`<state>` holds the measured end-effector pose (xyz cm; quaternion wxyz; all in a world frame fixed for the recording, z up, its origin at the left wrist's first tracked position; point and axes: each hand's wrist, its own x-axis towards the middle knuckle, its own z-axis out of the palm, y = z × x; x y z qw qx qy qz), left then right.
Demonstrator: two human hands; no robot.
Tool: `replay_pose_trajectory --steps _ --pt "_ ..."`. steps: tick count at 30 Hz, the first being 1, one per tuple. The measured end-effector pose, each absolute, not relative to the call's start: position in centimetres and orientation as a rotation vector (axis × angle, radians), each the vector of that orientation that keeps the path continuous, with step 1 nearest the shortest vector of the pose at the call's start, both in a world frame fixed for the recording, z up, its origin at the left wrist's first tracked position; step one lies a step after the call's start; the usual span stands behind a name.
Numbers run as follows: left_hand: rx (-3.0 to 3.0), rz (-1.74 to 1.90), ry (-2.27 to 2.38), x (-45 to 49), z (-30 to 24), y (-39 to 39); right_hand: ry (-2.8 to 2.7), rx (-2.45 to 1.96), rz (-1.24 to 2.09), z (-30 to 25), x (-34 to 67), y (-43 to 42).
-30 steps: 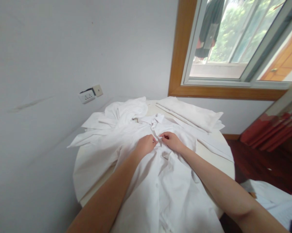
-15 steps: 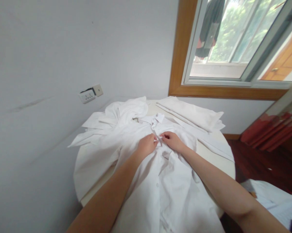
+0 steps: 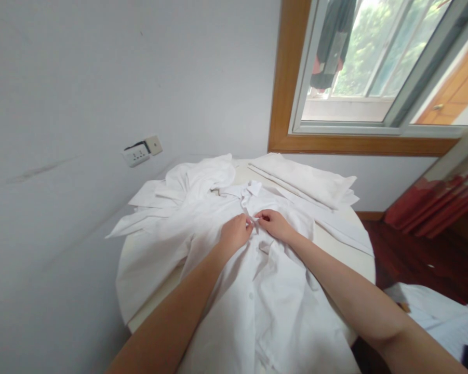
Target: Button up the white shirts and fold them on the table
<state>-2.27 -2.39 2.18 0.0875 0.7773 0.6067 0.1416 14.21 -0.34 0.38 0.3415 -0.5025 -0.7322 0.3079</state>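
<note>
A white button-up shirt (image 3: 234,311) lies spread front side up on a round table (image 3: 346,241), its collar toward the wall and its hem toward me. My left hand (image 3: 237,231) pinches the left edge of the front opening, below the collar. Close beside it, my right hand (image 3: 273,223) pinches the opposite edge, with a raised fold of cloth between the two. Buttons show down the placket below my hands. Whether a button sits between my fingertips is too small to tell.
Crumpled white cloth (image 3: 198,179) lies at the table's back left, and a folded white garment (image 3: 307,179) at the back right. A wall socket (image 3: 136,154) is on the left. Right of the table, more white cloth (image 3: 432,311) lies low, near a red curtain (image 3: 428,208).
Both hands keep their pinch on the shirt front with only slight finger movement. The whole view has shifted a little.
</note>
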Motion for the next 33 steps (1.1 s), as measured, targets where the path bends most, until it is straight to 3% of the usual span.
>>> replay_pose_trajectory --steps 33 --pt "2.489 0.312 1.823 -2.35 2.61 -2.90 -1.600 -1.291 0.937 0.82 14.19 -0.25"
